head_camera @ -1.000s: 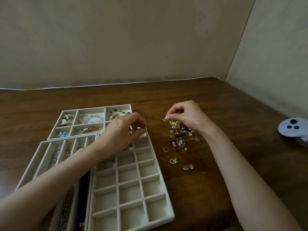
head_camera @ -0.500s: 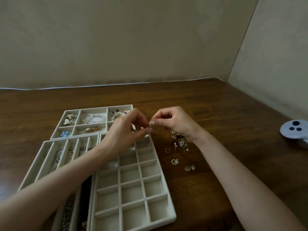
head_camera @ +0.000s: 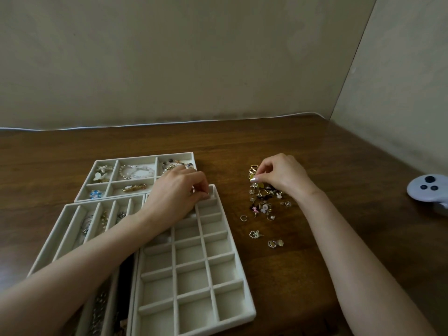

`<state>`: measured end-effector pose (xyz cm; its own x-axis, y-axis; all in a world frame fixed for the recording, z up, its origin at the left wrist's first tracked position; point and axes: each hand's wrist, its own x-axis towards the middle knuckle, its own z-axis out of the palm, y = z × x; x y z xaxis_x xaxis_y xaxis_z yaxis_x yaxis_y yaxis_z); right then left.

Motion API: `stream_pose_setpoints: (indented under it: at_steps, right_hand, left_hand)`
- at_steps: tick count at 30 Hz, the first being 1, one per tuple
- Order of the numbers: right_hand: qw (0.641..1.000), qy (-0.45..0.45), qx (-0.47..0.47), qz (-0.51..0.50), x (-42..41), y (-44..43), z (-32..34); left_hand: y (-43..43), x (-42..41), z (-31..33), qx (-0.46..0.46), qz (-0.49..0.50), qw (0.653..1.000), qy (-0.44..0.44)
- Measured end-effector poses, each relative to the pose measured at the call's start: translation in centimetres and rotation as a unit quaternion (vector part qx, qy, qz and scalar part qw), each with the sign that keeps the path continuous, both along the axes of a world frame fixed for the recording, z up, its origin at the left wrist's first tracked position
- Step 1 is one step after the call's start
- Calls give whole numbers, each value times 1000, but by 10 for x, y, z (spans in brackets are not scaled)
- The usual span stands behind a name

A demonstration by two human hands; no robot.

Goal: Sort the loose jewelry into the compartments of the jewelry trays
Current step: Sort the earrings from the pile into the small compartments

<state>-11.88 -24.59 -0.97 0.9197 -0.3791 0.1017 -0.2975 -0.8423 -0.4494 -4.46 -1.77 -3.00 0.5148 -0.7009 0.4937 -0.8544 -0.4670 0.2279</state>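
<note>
A loose jewelry pile (head_camera: 263, 202) of small earrings and rings lies on the wooden table, right of the trays. My right hand (head_camera: 281, 175) pinches a small piece at the pile's far end. My left hand (head_camera: 177, 195) hovers over the top right corner of the pale grid tray (head_camera: 191, 280), fingertips pinched together on a tiny piece I can barely see. Most grid compartments in view hold nothing. The back tray (head_camera: 143, 157) holds bracelets, hair clips and a blue flower piece. Chains lie in the long-slot tray (head_camera: 68, 226), which my left forearm partly covers.
A white game controller (head_camera: 428, 190) sits at the table's right edge. Walls close off the back and the right side. Bare dark wood (head_camera: 278, 146) stretches behind the trays and the pile. A few stray pieces (head_camera: 275, 243) lie nearer me than the pile.
Half a second ago both hands met above the grid tray. Since then my left hand dropped to the tray's top right corner, and my right hand went back right to the pile.
</note>
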Motion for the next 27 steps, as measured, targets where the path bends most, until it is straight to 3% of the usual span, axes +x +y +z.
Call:
stream_pose_setpoints:
  at_steps: [5, 10, 14, 17, 23, 27]
  right_hand:
    - [999, -9, -35, 1, 1, 4, -3]
    - [998, -53, -31, -1, 3, 5, -2]
    - [978, -140, 121, 94, 1, 25, 4]
    - [961, -158, 166, 154, 4, 50, -1]
    - [960, -186, 103, 183, 13, 68, -14]
    - [971, -206, 43, 116, 13, 49, -7]
  left_hand:
    - [0, 2, -2, 19, 23, 999, -20]
    - [0, 2, -1, -22, 44, 998, -25]
    - [2, 6, 0, -50, 52, 997, -13]
    - [2, 7, 0, -51, 48, 997, -9]
    - [2, 6, 1, -56, 51, 997, -7]
    - [4, 6, 2, -66, 49, 997, -5]
